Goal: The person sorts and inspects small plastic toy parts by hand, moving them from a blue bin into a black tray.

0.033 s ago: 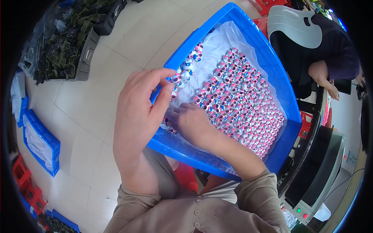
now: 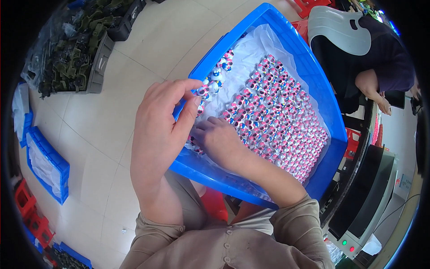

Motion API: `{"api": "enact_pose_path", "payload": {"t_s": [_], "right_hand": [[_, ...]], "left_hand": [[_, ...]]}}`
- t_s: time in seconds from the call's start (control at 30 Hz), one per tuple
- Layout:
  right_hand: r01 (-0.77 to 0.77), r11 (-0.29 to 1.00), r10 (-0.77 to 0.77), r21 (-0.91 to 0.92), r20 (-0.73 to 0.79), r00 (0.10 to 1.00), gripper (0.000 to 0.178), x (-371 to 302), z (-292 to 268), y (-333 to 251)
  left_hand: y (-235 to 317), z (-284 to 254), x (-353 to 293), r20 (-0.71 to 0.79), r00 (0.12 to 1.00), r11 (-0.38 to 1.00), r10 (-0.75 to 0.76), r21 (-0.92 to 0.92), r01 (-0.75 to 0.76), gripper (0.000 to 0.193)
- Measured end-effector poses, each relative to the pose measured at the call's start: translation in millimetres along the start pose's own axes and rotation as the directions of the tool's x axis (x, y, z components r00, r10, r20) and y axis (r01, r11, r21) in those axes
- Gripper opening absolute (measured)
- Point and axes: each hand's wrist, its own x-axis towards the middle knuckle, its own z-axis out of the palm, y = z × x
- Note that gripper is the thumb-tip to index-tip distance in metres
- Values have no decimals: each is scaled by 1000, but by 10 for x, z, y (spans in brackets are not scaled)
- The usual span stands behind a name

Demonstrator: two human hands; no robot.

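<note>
Closest, at the bottom of the frame, a khaki shirt (image 2: 251, 251) spreads over the lap, with part of one red seat (image 2: 214, 204) showing between the legs. The left hand (image 2: 161, 112) arches over the near-left rim of the blue crate (image 2: 233, 187), thumb and forefinger bowed apart beside a short run of small pink, white and blue figures (image 2: 216, 84); I cannot tell whether it grips one. The right hand (image 2: 220, 141) reaches lower inside, fingers curled down with their tips hidden, so its grip cannot be told either. The crate, one in all, fills the centre, tilted in view; its white liner (image 2: 251, 47) probably keeps the painted surfaces from rubbing. The main block of figures (image 2: 277, 121) stands in close rows toward the right, likely packed tight so that they prop one another; they are too many to count, while roughly ten show along the left wall. Beyond, at the upper right, are one co-worker's hand (image 2: 383, 105) and one pale chair back (image 2: 336, 29); at the lower right, one machine (image 2: 363, 197) bears two buttons, green and red. Farther left lies one lined blue tray (image 2: 63, 179), and at the upper left two grey crates (image 2: 102, 60) hold dark green parts (image 2: 67, 62).
</note>
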Motion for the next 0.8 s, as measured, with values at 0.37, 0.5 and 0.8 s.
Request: {"api": "enact_pose_path", "payload": {"t_s": [0.37,0.5,0.8], "right_hand": [[-106,994,106,23,35,994,21,-58,57,-4],[-114,991,109,73,76,991,19,11,11,-19],[-247,941,209,231,174,962,20,28,-22,-23]], "left_hand": [[4,19,-5,-7,1000,1000,-7,17,7,15],[-2,24,-3,-10,1000,999,4,33,-4,15],[8,25,3,-10,1000,999,5,40,-4,15]]}}
